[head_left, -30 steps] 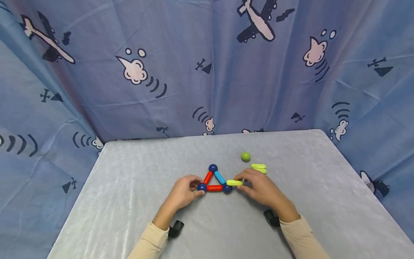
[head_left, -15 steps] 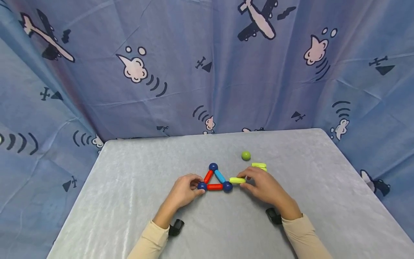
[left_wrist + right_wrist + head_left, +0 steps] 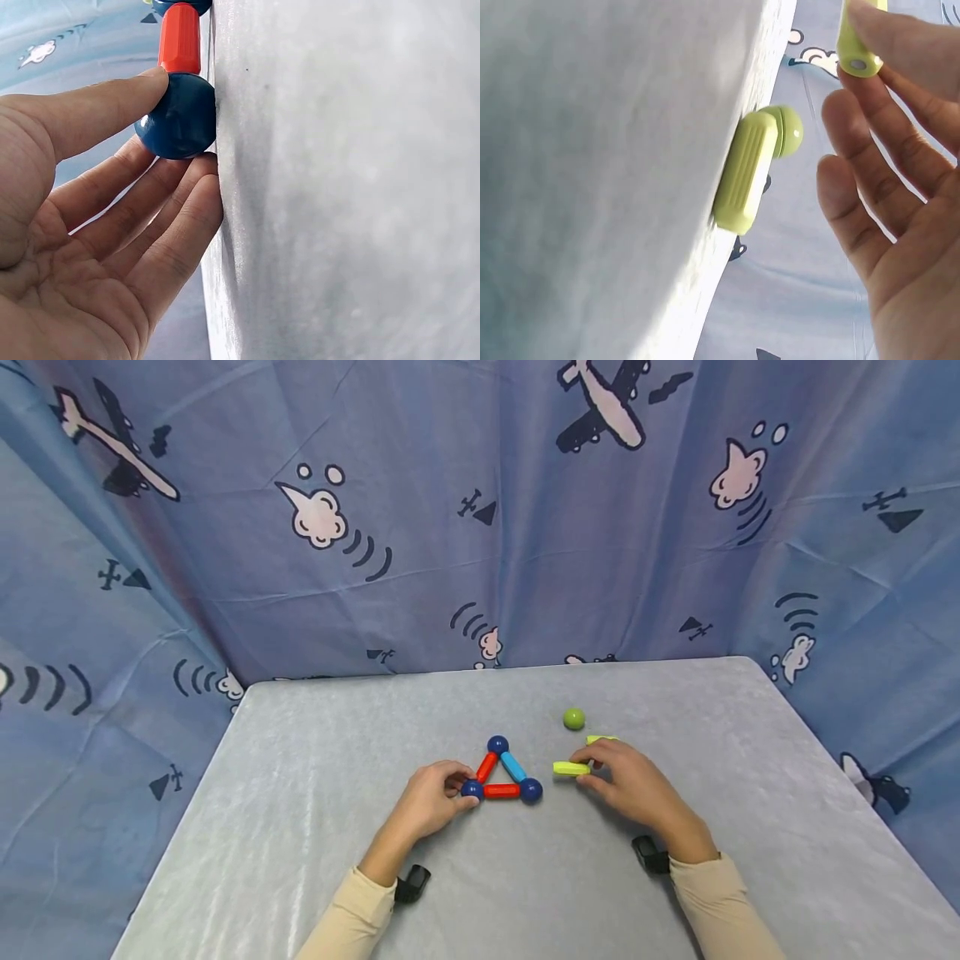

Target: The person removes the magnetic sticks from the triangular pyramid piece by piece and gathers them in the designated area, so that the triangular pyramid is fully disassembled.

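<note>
A triangle of red rods [image 3: 501, 791], one light blue rod [image 3: 513, 767] and dark blue balls [image 3: 531, 790] lies on the table. My left hand [image 3: 432, 802] pinches the ball at its left corner [image 3: 178, 116] between thumb and fingers. To the right of the triangle, apart from it, my right hand [image 3: 637, 787] holds a yellow-green rod [image 3: 571, 768] by one end. In the right wrist view that rod [image 3: 859, 56] is between thumb and fingertips, off the table. Another yellow-green rod [image 3: 601, 739] lies behind my right hand, partly hidden by it.
A green ball [image 3: 573, 719] sits behind the triangle, to its right. The right wrist view has a yellow-green rod [image 3: 746, 172] lying on the table. A blue patterned curtain [image 3: 420, 527] hangs behind the grey table [image 3: 315, 735].
My right hand has moved right and slightly back with its rod, away from the triangle's right corner, and covers more of the loose rods. My left hand keeps its hold on the left ball.
</note>
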`<action>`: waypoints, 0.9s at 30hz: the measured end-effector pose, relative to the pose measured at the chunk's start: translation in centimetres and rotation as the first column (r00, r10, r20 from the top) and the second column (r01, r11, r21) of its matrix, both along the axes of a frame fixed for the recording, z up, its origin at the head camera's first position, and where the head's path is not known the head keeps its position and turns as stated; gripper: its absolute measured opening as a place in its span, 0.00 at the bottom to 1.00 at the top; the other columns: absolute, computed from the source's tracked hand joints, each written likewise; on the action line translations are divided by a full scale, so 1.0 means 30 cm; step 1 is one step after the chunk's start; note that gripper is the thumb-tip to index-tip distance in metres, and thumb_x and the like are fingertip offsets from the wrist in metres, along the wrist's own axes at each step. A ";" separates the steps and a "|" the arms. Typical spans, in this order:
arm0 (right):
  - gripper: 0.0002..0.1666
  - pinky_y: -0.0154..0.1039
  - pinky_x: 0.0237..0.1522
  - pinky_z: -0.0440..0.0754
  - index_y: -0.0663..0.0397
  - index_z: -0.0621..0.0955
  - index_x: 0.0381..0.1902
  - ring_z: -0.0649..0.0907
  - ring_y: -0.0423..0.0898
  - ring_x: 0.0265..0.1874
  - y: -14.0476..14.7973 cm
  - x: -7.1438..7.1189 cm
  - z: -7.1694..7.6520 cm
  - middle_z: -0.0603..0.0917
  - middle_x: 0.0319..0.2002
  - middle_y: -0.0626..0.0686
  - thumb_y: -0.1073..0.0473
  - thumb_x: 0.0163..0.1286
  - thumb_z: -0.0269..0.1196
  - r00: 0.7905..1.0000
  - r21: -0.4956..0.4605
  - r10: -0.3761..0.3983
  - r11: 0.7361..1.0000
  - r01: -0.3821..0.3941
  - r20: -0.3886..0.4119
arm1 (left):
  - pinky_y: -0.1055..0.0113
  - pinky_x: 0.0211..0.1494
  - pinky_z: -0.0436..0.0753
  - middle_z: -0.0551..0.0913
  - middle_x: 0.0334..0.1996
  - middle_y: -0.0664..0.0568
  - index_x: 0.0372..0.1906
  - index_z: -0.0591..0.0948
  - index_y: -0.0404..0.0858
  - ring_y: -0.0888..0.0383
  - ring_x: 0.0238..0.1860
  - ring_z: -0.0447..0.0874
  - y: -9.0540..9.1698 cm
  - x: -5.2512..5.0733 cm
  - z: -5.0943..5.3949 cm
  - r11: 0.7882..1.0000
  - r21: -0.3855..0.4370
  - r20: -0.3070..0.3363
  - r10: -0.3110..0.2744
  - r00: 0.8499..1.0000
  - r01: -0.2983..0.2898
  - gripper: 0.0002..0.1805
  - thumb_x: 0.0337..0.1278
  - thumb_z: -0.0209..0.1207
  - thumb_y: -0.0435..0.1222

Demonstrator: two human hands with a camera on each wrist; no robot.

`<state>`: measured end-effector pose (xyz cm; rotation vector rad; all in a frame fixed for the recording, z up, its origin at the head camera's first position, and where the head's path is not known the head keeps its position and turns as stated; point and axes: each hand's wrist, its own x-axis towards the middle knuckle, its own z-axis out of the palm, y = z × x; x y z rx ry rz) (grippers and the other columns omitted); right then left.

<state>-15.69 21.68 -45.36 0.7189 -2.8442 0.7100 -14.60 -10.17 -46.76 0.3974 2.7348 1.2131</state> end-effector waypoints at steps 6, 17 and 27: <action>0.16 0.48 0.46 0.82 0.47 0.85 0.47 0.82 0.45 0.41 0.023 -0.008 0.001 0.85 0.46 0.49 0.60 0.60 0.73 1.000 0.003 -0.027 1.000 0.027 0.016 | 0.64 0.49 0.86 0.86 0.43 0.51 0.47 0.85 0.41 0.58 0.43 0.84 -0.002 -0.004 0.004 1.000 0.000 0.006 0.004 1.000 -0.004 0.16 0.52 0.73 0.37; 0.17 0.48 0.44 0.81 0.51 0.85 0.48 0.82 0.46 0.40 0.086 -0.028 -0.009 0.85 0.43 0.49 0.61 0.60 0.73 0.997 0.016 -0.071 0.997 0.071 0.014 | 0.65 0.48 0.86 0.86 0.42 0.51 0.46 0.85 0.41 0.58 0.43 0.84 -0.004 -0.009 0.008 1.000 -0.002 -0.005 0.001 1.000 -0.001 0.16 0.52 0.73 0.37; 0.17 0.49 0.44 0.81 0.53 0.84 0.49 0.82 0.48 0.40 0.151 -0.026 -0.016 0.85 0.45 0.53 0.61 0.61 0.71 0.991 0.041 -0.125 0.992 0.122 0.057 | 0.67 0.47 0.85 0.86 0.42 0.51 0.46 0.85 0.40 0.58 0.42 0.84 -0.001 -0.003 0.000 1.000 0.002 -0.001 0.000 1.000 0.000 0.16 0.52 0.73 0.37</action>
